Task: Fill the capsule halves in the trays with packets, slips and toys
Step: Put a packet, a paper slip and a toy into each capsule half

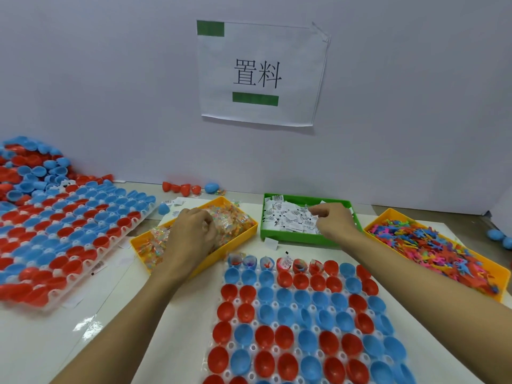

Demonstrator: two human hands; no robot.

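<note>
While both hands are down in the supply bins, the step in hand appears to be restocking before the next cells are filled. The left hand [194,228] is curled over the packets [230,217] in the yellow bin [243,234]; its fingers look closed on some, though the grasp itself is hidden under the knuckles. The right hand [333,220] is curled in the green bin [299,236], fingertips pinching at the slips [288,217]; whether one is actually caught cannot be told.

Just below both wrists lies the near tray [252,347] of red and blue halves [266,314]. Only its far row, the one closest to the hands, holds contents, in about six halves from the left; the rest stand bare. The next move, by my judgement, calls for carrying one packet and one slip back to the first bare half of that row.

Right of the right hand, an orange bin [496,275] holds coloured toys [432,242]. Left of the left hand, well apart, a second tray [133,225] carries halves, with a loose heap [30,164] beyond it.
</note>
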